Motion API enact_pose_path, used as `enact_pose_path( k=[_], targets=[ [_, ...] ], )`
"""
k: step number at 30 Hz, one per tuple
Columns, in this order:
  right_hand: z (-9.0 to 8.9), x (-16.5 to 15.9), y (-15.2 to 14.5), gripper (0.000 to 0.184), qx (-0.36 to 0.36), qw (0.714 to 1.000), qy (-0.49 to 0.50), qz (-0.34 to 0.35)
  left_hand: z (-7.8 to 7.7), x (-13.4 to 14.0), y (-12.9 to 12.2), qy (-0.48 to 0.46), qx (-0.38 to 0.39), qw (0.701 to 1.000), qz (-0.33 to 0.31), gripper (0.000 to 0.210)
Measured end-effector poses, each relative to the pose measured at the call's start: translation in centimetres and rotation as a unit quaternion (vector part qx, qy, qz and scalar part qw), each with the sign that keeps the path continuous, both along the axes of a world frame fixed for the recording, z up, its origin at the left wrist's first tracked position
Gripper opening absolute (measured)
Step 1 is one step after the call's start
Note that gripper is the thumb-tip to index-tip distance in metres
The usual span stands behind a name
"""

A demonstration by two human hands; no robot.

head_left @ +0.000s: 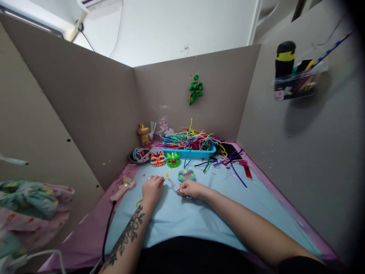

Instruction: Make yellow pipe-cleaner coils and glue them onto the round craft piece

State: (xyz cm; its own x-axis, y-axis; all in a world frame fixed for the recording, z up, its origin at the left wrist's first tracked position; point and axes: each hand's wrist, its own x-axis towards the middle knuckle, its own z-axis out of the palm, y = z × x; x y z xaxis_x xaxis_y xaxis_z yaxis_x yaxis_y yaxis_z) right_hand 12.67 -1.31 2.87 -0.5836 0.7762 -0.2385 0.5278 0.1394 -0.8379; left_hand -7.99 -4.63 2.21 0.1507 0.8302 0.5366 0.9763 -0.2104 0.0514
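My left hand (pixel 153 188) is closed in a pinch, and a short yellow pipe cleaner (pixel 167 175) sticks out past its fingertips. Fingers of my right hand (pixel 191 189) are wrapped round the handles of silver scissors (pixel 172 182), whose tip reaches the yellow end. Just behind my right hand lies a blue fuzzy figure (pixel 186 175) with a pink and green middle and a blue strand standing up from it. Farther back sit an orange animal head (pixel 157 159) and a green animal head (pixel 173 160), side by side.
A blue tray (pixel 189 153) heaped with colourful pipe cleaners stands at the back. Loose dark strands (pixel 238 171) lie to its right. A pink glue gun (pixel 123 189) with a black cord rests at left, near a bowl (pixel 139 156). Grey panels enclose the table.
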Motion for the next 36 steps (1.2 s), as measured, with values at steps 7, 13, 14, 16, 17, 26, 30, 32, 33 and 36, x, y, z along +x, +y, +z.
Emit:
enact_pose_path(
  k=[7, 13, 14, 16, 17, 26, 30, 32, 33, 36],
  targets=[
    [-0.36, -0.14, 0.09, 0.031, 0.01, 1.0, -0.009, 0.003, -0.02, -0.03, 0.08, -0.002, 0.001, 1.0, -0.005, 0.023],
    [-0.1, 0.04, 0.17, 0.029, 0.015, 0.999, -0.018, 0.035, -0.09, 0.06, -0.02, -0.009, 0.016, 1.0, -0.005, 0.024],
    [-0.16, 0.06, 0.19, 0.029, 0.016, 0.999, -0.019, 0.035, -0.11, 0.05, -0.02, -0.009, 0.017, 1.0, -0.005, 0.024],
    [-0.36, 0.07, 0.24, 0.029, 0.017, 0.999, -0.02, 0.029, -0.15, 0.03, 0.02, -0.009, 0.018, 1.0, -0.007, 0.024],
    [-0.48, 0.06, 0.26, 0.029, 0.018, 0.999, -0.019, 0.026, -0.17, 0.0, 0.05, -0.009, 0.018, 1.0, -0.007, 0.024],
    [-0.51, -0.03, 0.21, 0.029, 0.017, 1.0, -0.011, 0.016, -0.28, -0.16, 0.18, -0.005, 0.012, 1.0, -0.006, 0.023],
    [-0.41, -0.03, 0.21, 0.03, 0.013, 1.0, -0.009, 0.022, -0.29, -0.14, 0.19, -0.003, 0.008, 1.0, -0.009, 0.023],
    [-0.45, -0.09, 0.17, 0.03, 0.012, 1.0, -0.007, 0.016, -0.29, -0.18, 0.19, -0.003, 0.005, 1.0, -0.008, 0.022],
    [-0.47, -0.12, 0.14, 0.03, 0.013, 1.0, -0.006, 0.012, -0.29, -0.21, 0.2, -0.003, 0.005, 1.0, -0.007, 0.021],
    [-0.45, -0.16, 0.04, 0.03, 0.013, 1.0, -0.002, 0.003, -0.29, -0.27, 0.23, -0.004, 0.004, 1.0, -0.004, 0.021]
  ],
)
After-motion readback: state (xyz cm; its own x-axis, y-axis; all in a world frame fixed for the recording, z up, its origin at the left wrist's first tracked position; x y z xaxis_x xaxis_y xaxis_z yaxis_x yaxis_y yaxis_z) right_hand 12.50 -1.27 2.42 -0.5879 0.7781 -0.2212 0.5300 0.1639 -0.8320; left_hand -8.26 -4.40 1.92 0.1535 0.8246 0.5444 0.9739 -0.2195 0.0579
